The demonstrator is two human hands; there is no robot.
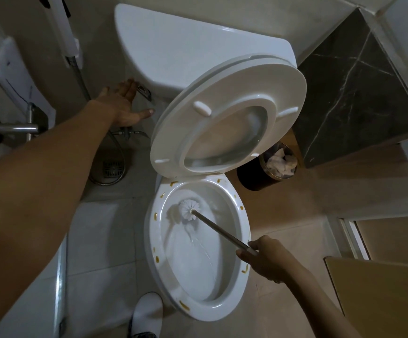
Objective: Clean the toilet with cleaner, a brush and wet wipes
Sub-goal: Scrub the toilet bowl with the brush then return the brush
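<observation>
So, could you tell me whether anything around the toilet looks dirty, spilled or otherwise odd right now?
Yes: yellow-brown smears dot the toilet rim all round, unwiped, while the right hand holds the brush inside the bowl. The left hand reaches toward the flush lever.

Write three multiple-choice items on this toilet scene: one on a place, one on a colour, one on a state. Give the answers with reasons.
1. Where is the brush head?
A. on the floor
B. inside the bowl
C. on the tank

2. What colour are the spots on the bowl's rim?
A. blue
B. yellow-brown
C. black

3. How does the seat stand?
A. raised
B. down on the bowl
C. taken off, on the floor

Answers:
1 B: the white bristles sit against the bowl's inner wall, with the right hand gripping the handle.
2 B: yellow-brown smears dot the rim all round.
3 A: seat and lid are tipped up toward the tank, underside showing, while the left hand reaches open-fingered to the flush lever.
</observation>
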